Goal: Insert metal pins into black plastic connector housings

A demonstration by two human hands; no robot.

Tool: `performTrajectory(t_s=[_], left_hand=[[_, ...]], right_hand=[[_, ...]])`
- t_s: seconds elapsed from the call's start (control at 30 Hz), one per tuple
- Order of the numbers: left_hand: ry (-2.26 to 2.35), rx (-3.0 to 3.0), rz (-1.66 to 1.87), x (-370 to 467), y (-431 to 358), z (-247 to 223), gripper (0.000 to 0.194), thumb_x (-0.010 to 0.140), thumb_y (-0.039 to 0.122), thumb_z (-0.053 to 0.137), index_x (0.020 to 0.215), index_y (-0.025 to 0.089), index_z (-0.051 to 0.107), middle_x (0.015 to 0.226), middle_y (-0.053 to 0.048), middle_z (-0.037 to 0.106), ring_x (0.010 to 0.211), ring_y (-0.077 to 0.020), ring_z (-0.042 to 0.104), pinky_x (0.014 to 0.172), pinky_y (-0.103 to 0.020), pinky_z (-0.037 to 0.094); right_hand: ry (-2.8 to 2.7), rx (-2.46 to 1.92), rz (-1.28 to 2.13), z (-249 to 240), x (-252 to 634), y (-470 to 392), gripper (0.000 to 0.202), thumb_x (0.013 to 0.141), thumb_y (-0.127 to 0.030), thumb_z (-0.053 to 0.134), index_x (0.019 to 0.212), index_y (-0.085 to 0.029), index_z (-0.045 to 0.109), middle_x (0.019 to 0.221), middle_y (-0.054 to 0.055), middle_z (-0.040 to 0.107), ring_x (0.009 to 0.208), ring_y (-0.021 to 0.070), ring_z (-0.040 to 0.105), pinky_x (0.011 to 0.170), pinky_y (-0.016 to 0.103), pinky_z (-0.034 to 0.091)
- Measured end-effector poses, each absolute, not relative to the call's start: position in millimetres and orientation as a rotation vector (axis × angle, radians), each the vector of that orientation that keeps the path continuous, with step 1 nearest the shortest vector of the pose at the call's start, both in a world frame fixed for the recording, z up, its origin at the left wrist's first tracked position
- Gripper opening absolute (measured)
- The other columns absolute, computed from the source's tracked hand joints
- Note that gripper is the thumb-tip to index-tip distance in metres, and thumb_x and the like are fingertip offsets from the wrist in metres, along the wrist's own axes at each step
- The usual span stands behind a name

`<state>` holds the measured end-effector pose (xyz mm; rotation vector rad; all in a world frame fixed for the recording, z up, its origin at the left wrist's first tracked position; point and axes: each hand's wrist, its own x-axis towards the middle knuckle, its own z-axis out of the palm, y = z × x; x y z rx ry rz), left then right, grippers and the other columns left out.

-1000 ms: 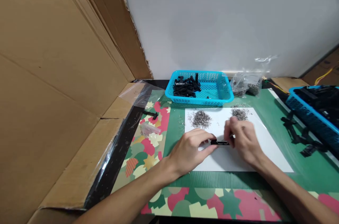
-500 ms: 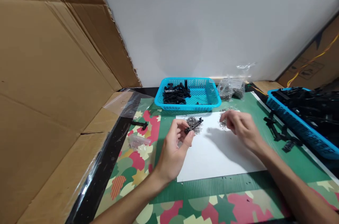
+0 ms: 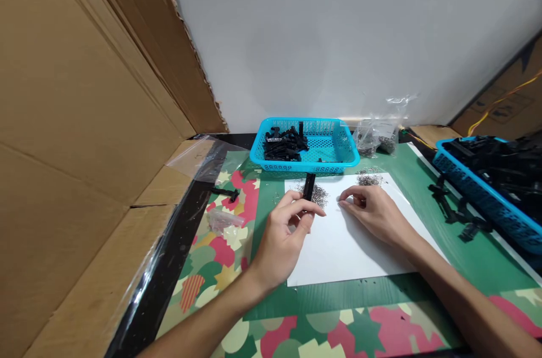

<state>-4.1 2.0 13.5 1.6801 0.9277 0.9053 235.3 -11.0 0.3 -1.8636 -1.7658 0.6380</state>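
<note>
My left hand [image 3: 284, 239] holds a black plastic part [image 3: 309, 186] upright between its fingers, over the left edge of a white sheet [image 3: 330, 259]. Behind that part lies a pile of tiny metal pieces [image 3: 320, 195]. My right hand [image 3: 372, 212] is over the sheet to the right, thumb and forefinger pinched together; whatever is between the fingertips is too small to make out. A second pile of small metal pieces [image 3: 370, 178] lies just beyond my right hand.
A blue basket [image 3: 305, 167] with black parts stands behind the sheet, beside plastic bags [image 3: 376, 140] of metal pieces. At the right, loose black parts [image 3: 459, 214] lie near a fuller blue basket [image 3: 491, 191]. A black part [image 3: 226, 194] and a small bag [image 3: 225, 221] lie left.
The black part in my left hand has turned from slanted to upright. My right hand has moved left and down, away from the right pile, its fingertips now nearer my left hand.
</note>
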Motion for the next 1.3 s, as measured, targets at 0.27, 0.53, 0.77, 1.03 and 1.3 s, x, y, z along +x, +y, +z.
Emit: performTrajectory(t_s=[0.27,0.53,0.77,1.03,1.3], left_hand=[[0.933,1.717,0.849,-1,2,15,0.021,0.100,0.024,0.059,0.099,0.022,0.080,0.105,-0.005,0.060,0.081,-0.0134,0.059,0.063,-0.023,0.046],[0.949,1.788,0.792,-1,1,18,0.021,0.099,0.028,0.062,0.106,0.023,0.081,0.104,-0.004,0.060,0.083,-0.0147,0.062,0.073,-0.027,0.049],[0.950,1.802,0.792,-2,0,19,0.021,0.102,0.027,0.060,0.108,0.024,0.080,0.106,-0.004,0.060,0.086,-0.0150,0.062,0.077,-0.027,0.050],[0.954,1.823,0.788,-1,1,16,0.023,0.104,0.027,0.057,0.106,0.025,0.080,0.107,-0.004,0.060,0.084,-0.0149,0.060,0.070,-0.026,0.046],[0.933,1.816,0.801,-3,0,16,0.023,0.104,0.025,0.057,0.107,0.025,0.079,0.106,-0.003,0.060,0.082,-0.0144,0.058,0.071,-0.027,0.045]], right_hand=[[-1.901,-1.802,0.679,6,238,-16,0.025,0.099,-0.033,0.053,0.098,-0.019,0.073,0.071,0.001,0.063,0.065,0.0181,0.054,0.061,0.029,0.033],[-1.888,-1.464,0.914,16,230,-29,0.015,0.104,-0.031,0.052,0.101,-0.022,0.064,0.081,-0.002,0.068,0.055,0.0108,0.045,0.056,0.025,0.033],[-1.935,-1.427,0.843,16,235,-25,0.021,0.102,-0.028,0.059,0.099,-0.023,0.079,0.099,0.004,0.079,0.080,0.0174,0.068,0.069,0.028,0.046],[-1.601,-1.638,0.583,13,264,-15,0.029,0.095,-0.043,0.067,0.091,-0.018,0.081,0.069,0.005,0.074,0.060,0.0193,0.066,0.058,0.030,0.047],[-1.663,-2.046,0.199,6,267,-16,0.023,0.090,-0.046,0.070,0.095,-0.028,0.083,0.080,0.004,0.077,0.069,0.0219,0.066,0.057,0.029,0.035]])
